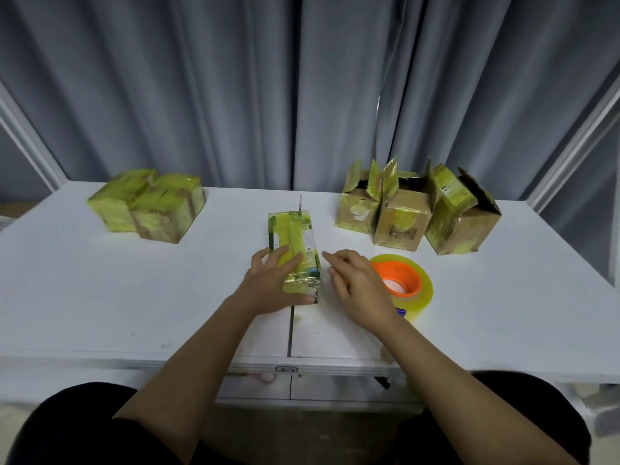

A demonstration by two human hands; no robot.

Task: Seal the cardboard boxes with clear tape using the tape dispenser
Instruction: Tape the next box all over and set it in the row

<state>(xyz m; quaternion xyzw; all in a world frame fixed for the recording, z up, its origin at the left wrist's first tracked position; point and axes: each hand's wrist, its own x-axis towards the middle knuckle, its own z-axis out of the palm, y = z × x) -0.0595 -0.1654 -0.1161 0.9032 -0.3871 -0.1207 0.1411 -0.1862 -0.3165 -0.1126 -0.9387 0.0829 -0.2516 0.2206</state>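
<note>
white table (134, 297), hands (273, 280) on box (295, 239)

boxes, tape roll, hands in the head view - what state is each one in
middle box: closed, taped, lying flat
left boxes: two, closed, taped over
right boxes: three, flaps open
tape roll: lying flat, unheld
left hand: fingers flat, pressing middle box
right hand: relaxed, holding nothing

At the table's middle you have a taped, closed box (294, 250) lying flat, two sealed boxes (147, 204) near the far left corner, three open-flapped boxes (416, 213) far right, and the yellowish tape roll (407, 283) on its orange dispenser beside the middle box.
</note>
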